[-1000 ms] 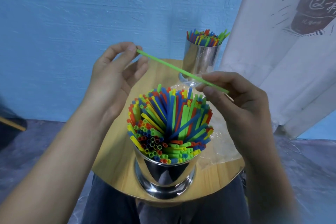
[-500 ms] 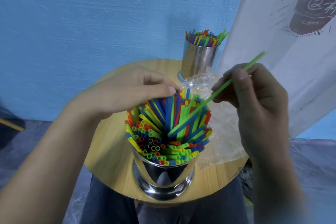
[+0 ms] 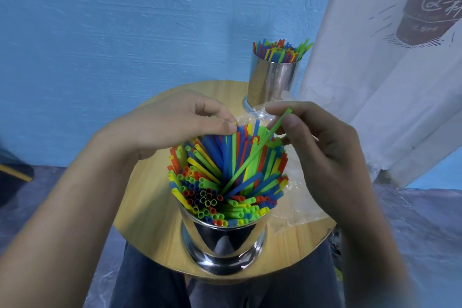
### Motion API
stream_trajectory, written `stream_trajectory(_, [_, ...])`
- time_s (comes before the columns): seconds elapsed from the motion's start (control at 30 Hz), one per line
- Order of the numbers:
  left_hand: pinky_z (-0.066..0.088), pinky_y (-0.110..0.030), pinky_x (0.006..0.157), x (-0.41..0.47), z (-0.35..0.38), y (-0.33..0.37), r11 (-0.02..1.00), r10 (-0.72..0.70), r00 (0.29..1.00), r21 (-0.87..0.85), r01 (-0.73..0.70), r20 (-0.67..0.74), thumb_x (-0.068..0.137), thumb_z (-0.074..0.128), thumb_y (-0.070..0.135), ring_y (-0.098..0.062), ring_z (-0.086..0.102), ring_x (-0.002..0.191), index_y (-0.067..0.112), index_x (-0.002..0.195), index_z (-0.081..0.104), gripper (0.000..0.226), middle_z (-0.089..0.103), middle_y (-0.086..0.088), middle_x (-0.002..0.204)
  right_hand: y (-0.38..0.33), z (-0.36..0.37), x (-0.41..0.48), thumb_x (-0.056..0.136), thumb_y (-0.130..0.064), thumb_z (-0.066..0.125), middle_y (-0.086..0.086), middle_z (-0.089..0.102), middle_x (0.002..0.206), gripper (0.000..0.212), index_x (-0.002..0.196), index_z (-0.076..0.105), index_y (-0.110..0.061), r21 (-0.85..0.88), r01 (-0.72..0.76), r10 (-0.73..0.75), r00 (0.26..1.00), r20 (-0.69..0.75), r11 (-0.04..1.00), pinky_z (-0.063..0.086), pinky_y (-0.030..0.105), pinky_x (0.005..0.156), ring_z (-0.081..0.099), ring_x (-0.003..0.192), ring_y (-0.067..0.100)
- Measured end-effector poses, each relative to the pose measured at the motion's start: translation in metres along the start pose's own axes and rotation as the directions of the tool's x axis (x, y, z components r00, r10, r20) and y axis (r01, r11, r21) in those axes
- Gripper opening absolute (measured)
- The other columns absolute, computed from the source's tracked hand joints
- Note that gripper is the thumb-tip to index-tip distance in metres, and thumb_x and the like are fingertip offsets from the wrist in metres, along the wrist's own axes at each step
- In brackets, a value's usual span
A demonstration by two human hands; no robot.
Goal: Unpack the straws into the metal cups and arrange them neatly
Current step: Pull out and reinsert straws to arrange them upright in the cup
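Over on the left, your left hand (image 3: 180,127) reaches in across the round wooden table (image 3: 150,195), fingers curled, thumb and forefinger tips meeting right at the tops of the bundled straws (image 3: 212,177). Whether you've actually pinched one there, I cannot tell. Centre stage, the near metal cup (image 3: 222,240) stands upright at the table's front edge, packed with red, blue, yellow and green straws fanning outward. One green straw (image 3: 250,160) slants into the bundle, its lower end down among the others, its upper end sticking up to the right. Behind it, the far metal cup (image 3: 272,82) holds its own full load. Now your right hand (image 3: 322,157): thumb and fingertips are pinching that green straw near its top. Crumpled clear plastic wrap (image 3: 300,207) lies on the table beneath it.
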State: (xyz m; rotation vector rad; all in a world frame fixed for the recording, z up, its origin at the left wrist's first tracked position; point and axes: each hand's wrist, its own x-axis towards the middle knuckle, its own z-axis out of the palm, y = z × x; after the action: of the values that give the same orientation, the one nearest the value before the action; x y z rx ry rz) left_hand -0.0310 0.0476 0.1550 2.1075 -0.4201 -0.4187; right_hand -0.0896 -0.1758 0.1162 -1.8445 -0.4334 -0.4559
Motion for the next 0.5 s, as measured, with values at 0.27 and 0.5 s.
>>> stream_trajectory(0.27, [0.060,-0.026,0.076,0.0038,-0.0008,-0.0005,0.999,0.033,0.998,-0.009,-0.033,0.044,0.099,0.062,0.020,-0.016,0.076,0.088,0.021,0.101,0.076,0.013,0.079,0.003,0.096,-0.0013,-0.0010,-0.0007,0.103,-0.014,0.059,-0.013,0.072,0.096,0.021,0.108,0.071,-0.031,0.054,-0.016,0.014,1.000,0.024,0.998,0.055,0.020,0.077,0.069,0.097,0.012])
stream_trajectory(0.5, [0.059,-0.022,0.074,0.0036,0.0008,0.0018,0.997,0.057,0.995,-0.060,-0.052,0.084,0.094,0.065,0.029,-0.016,0.077,0.087,0.016,0.102,0.075,0.019,0.079,-0.001,0.097,-0.0012,-0.0033,0.0000,0.100,-0.013,0.064,-0.013,0.073,0.097,0.022,0.103,0.070,-0.034,0.041,-0.029,0.028,0.999,0.034,0.999,0.059,0.026,0.078,0.070,0.101,0.015])
